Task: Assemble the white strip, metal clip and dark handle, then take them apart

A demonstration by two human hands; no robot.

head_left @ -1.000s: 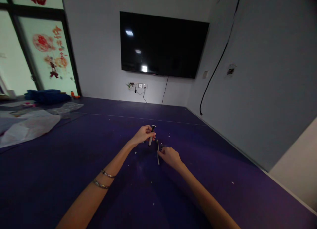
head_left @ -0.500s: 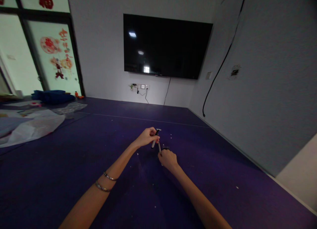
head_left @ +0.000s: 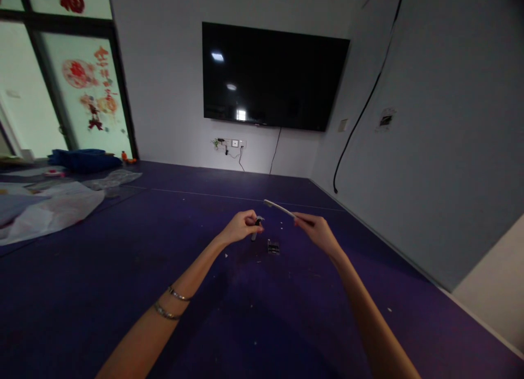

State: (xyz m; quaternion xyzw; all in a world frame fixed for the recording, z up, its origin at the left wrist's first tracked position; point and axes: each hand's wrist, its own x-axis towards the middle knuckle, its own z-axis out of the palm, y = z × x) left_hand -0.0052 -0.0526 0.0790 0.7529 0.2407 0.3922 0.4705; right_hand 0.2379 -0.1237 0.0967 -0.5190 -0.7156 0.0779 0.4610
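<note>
My left hand [head_left: 242,226] is closed around a razor [head_left: 254,235] with a dark and light handle, its T-shaped head at the top. To the right, my right hand [head_left: 319,231] pinches the end of a pale, slim toothbrush [head_left: 280,208]. The brush's head points left, above the razor, and the two do not touch. Between and below the hands, a small dark, partly see-through case [head_left: 273,247] lies on the purple surface [head_left: 229,324]; what is in it is too small to tell.
Small white scraps [head_left: 226,255] are scattered over the surface. Plastic bags [head_left: 61,209] and a dark blue cloth bundle [head_left: 84,159] lie at the left. A black cable [head_left: 360,117] hangs down the right wall. A television [head_left: 274,76] is mounted on the far wall.
My right hand has risen and moved right with the toothbrush, away from the razor, uncovering the small dark case. My left hand stays in nearly the same place, still holding the razor.
</note>
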